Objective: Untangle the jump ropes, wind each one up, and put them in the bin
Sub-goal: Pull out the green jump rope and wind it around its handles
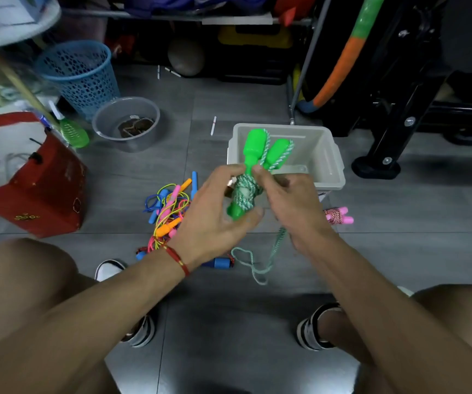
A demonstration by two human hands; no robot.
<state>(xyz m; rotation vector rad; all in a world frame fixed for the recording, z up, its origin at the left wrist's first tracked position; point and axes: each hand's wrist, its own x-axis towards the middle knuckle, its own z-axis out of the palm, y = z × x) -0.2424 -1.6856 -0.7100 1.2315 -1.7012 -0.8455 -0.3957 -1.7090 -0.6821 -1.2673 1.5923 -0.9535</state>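
Bare knees frame both hands above the floor, left hand (217, 214) gripping the green jump rope (253, 177) handles, right hand (291, 203) pinching its cord, before the grey bin (334, 166).

dim, even light; edges bowed – fisheye; right hand (294, 206) blurred

Bare arms, a red cord bracelet (177, 260) on the left wrist, striped sandals (313, 328).
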